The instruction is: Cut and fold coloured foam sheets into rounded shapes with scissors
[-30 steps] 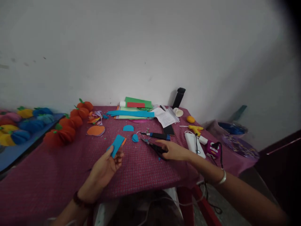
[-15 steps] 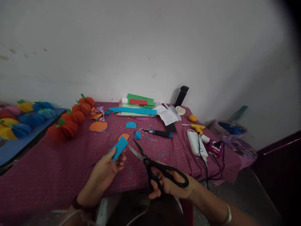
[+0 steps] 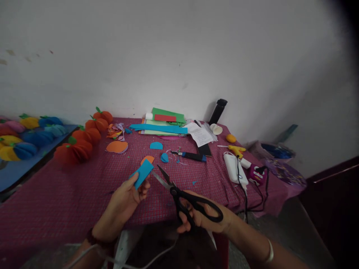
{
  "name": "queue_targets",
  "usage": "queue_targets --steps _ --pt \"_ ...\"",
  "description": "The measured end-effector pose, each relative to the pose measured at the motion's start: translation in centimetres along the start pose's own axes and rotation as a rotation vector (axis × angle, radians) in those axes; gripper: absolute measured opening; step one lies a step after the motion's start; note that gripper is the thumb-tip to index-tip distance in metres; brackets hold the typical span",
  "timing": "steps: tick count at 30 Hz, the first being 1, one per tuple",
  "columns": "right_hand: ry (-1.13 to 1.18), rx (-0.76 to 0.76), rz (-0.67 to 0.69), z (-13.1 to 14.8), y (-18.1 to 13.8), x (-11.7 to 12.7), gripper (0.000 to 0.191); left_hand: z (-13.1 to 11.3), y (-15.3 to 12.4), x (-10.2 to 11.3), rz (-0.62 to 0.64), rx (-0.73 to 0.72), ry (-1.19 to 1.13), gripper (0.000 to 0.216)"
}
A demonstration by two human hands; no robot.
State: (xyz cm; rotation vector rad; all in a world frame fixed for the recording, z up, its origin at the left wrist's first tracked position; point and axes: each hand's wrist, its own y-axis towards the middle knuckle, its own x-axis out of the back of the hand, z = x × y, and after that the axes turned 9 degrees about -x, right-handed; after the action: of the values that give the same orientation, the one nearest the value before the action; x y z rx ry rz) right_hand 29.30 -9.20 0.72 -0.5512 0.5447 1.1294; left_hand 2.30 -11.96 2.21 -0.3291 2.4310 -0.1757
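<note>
Pinched between thumb and fingers of my left hand [image 3: 127, 201] is a blue paper piece [image 3: 144, 172], a small folded-looking rectangle. My right hand [image 3: 203, 215] has its fingers through the handles of black-handled scissors [image 3: 174, 191]. The blades stand apart, their tips close to the right edge of the blue paper, with no paper seen between them. Just behind the paper lies an orange half-round piece [image 3: 147, 160], partly covered. Farther back rest a blue half-round piece [image 3: 156, 145] and a small blue rounded piece [image 3: 164, 157].
Orange paper pumpkins [image 3: 74, 152] line the left side. Blue paper strips [image 3: 159, 129] lie across stacked coloured sheets at the back. Pliers [image 3: 192, 156] sit mid-table. To the right are a yellow glue gun [image 3: 237, 150], a white power bank [image 3: 235, 169] with cables and a black bottle [image 3: 218, 112].
The view has shifted slightly. Both hands keep nearly the same pose, with the scissor blades still apart beside the blue paper.
</note>
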Motion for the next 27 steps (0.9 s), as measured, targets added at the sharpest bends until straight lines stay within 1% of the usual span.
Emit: queue_targets --steps 4,7,10,13,14,17,19,21,23,25,27 --pt "0.003 -0.004 -0.037 -0.1 0.0 0.3 0.072 0.2 0.2 0.2 -0.016 0.007 -0.003 0.031" --pt "0.014 0.014 -0.012 0.1 -0.1 0.2 0.067 0.3 0.2 0.2 -0.038 0.015 -0.002 0.035" --pt "0.042 0.018 0.006 0.3 -0.1 0.1 0.065 0.2 0.1 0.1 -0.042 0.009 0.009 0.033" --pt "0.082 0.027 0.008 0.4 0.0 0.1 0.065 0.3 -0.1 -0.1 -0.058 -0.045 0.074 0.021" --pt "0.096 0.029 0.007 0.3 0.0 0.2 0.065 0.4 -0.1 -0.2 -0.067 -0.079 0.110 0.021" --pt "0.130 0.013 0.006 0.1 0.1 0.3 0.063 0.8 -0.4 -0.6 -0.109 -0.179 0.253 0.035" --pt "0.147 0.002 0.006 0.0 0.3 0.2 0.060 1.1 -0.6 -0.8 -0.123 -0.222 0.357 0.040" --pt "0.169 -0.015 0.012 -0.2 0.6 -0.1 0.055 1.5 -0.8 -0.9 -0.086 -0.230 0.447 0.039" --pt "0.199 -0.022 0.021 -0.4 1.0 -0.5 0.052 1.9 -1.0 -1.1 -0.012 -0.219 0.507 0.039" --pt "0.232 -0.003 0.015 -0.5 1.5 -1.0 0.055 2.1 -1.1 -1.3 0.041 -0.224 0.539 0.042" --pt "0.264 0.037 -0.004 -0.7 1.8 -1.4 0.056 2.1 -1.2 -1.6 0.054 -0.252 0.553 0.044"
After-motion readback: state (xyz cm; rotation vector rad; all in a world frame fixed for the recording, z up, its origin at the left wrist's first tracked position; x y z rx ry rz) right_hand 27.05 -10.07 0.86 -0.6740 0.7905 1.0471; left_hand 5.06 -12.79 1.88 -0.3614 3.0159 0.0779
